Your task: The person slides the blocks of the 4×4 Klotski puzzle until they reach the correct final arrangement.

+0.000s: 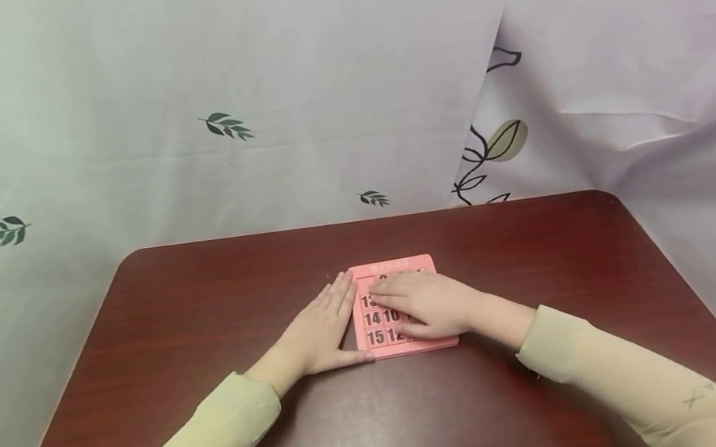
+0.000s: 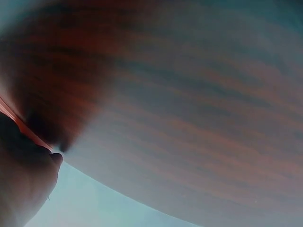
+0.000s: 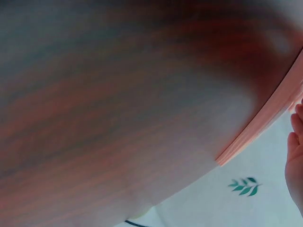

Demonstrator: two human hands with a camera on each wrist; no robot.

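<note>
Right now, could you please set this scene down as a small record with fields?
Object: pink number slide puzzle, on the table
Left hand: at the puzzle's left edge, fingers straight
Right hand: over the number tiles, hiding several
Clear numbers: 14, 10, 15
Table: dark reddish-brown wood
Backdrop: pale cloth with leaf prints

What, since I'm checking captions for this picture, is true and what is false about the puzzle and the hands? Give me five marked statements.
1. The number sliding puzzle lies on the wooden table. True.
2. The left hand touches the puzzle's left edge, and the right hand lies partly over the puzzle. True.
3. The hands are crossed over each other. False: they lie apart.
4. Tile 14 sits between tile 13 and tile 15. True.
5. The puzzle is green. False: it is pink.
</note>
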